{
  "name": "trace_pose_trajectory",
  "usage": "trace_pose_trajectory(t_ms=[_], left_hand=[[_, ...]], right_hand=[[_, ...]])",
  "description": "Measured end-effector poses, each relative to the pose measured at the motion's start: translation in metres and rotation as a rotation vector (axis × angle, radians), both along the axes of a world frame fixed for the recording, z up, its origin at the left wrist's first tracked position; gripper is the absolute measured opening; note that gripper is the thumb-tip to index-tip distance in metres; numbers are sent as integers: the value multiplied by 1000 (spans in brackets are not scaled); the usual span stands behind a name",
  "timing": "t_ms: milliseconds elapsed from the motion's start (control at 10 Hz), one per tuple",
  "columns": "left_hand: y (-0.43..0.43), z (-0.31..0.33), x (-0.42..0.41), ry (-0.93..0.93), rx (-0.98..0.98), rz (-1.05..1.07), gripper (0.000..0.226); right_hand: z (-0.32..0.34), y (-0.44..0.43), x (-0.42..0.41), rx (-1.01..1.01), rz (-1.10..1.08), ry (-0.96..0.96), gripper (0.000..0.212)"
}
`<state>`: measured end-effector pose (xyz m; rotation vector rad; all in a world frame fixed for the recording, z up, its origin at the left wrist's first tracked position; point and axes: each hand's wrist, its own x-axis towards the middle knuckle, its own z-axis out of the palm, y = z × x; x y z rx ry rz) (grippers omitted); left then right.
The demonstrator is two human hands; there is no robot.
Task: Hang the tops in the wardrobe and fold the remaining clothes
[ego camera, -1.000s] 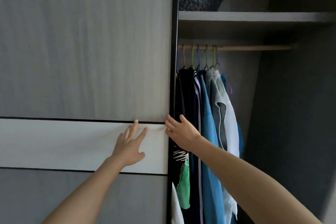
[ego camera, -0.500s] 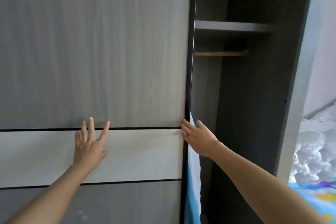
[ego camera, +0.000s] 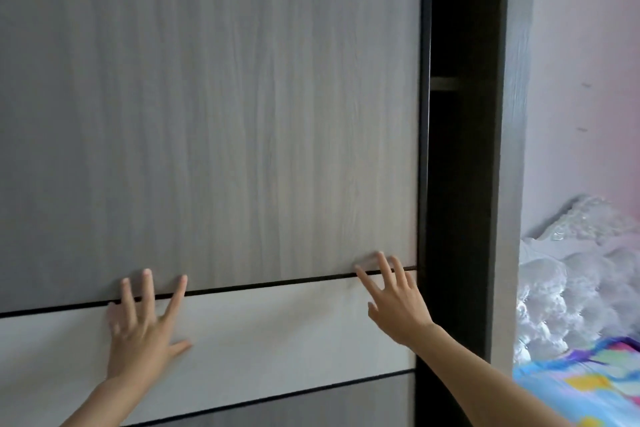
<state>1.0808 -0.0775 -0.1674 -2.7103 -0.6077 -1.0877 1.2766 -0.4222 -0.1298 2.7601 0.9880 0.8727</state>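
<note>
The wardrobe door [ego camera: 225, 114] fills most of the view, a tall grey wood-grain panel standing upright with its long axis and its grain running from 12 to 6 o'clock. A pale band [ego camera: 277, 333] crosses it low down, rising slightly toward 3 o'clock. The left hand [ego camera: 142, 329], at about 7 o'clock, lies flat on the door with straight, spread fingers pointing up across the band's dark upper line, grasping nothing. The right hand [ego camera: 398, 302], at about 5 o'clock, is likewise released, its spread fingers pressed on the door near its right edge. Just beyond that edge, at 3 o'clock, is a narrow dark gap [ego camera: 460, 184] into the wardrobe, with a shelf [ego camera: 445, 83] edge inside it. At 4 o'clock lie white fluffy bedding [ego camera: 571, 288] and a colourful sheet [ego camera: 581, 388].
</note>
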Motion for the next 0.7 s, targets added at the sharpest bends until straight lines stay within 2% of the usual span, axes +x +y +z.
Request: trace_pose_trajectory(t_ms=[100,200,300,600,700], left_hand=[[-21,1,23,-26,8,-59,152],[-43,3,40,-29,16,-91,147],[-63,2,54,-24,6,-112,136],[-105,4,82,-87,42,-117,132],[-108,5,85,-102,-2,-159,132]], right_hand=[[-13,8,1,228,-70,150,69],[-20,2,12,289,-181,239,103],[-20,-13,16,337,-216,270,89],[-5,-45,29,319,-294,373,82],[13,-53,23,306,-273,442,80]])
